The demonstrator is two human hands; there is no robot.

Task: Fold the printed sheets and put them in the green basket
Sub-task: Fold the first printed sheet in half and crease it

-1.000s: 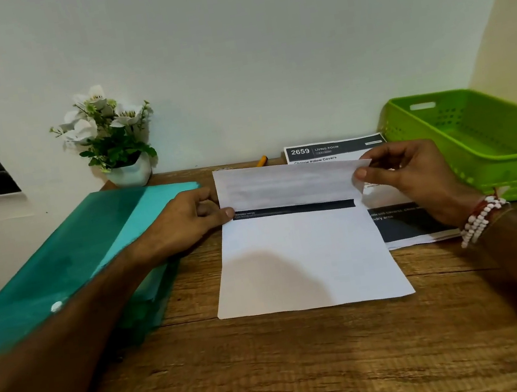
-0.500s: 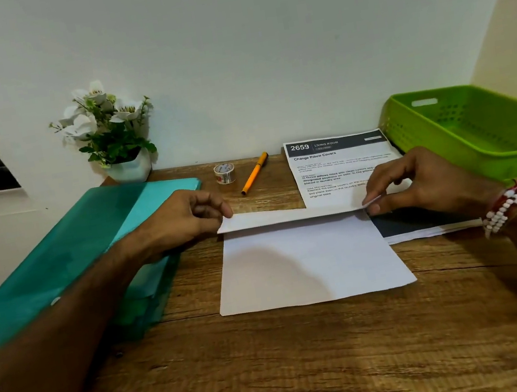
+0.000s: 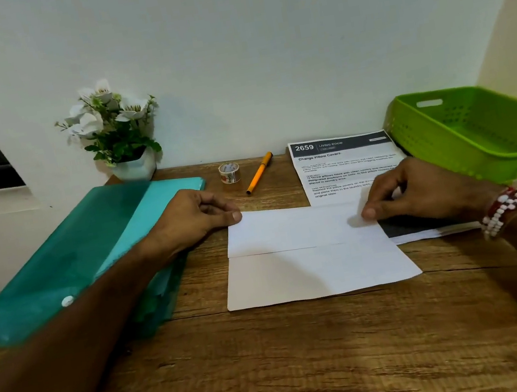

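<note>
Wooden counter (image 3: 279, 379): folded sheet (image 3: 316, 268) at centre, printed sheet (image 3: 343, 165) at one o'clock, green basket (image 3: 445, 145) at two, tape (image 3: 229, 172) and pen (image 3: 259, 172) at twelve, flowerpot (image 3: 134, 169) at eleven, folder (image 3: 73, 252) at nine.

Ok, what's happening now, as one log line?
step: folding | white sheet: top flap down | left hand: holds flap's left corner | right hand: thumb on flap's right end | green basket: no sheet visible
</note>
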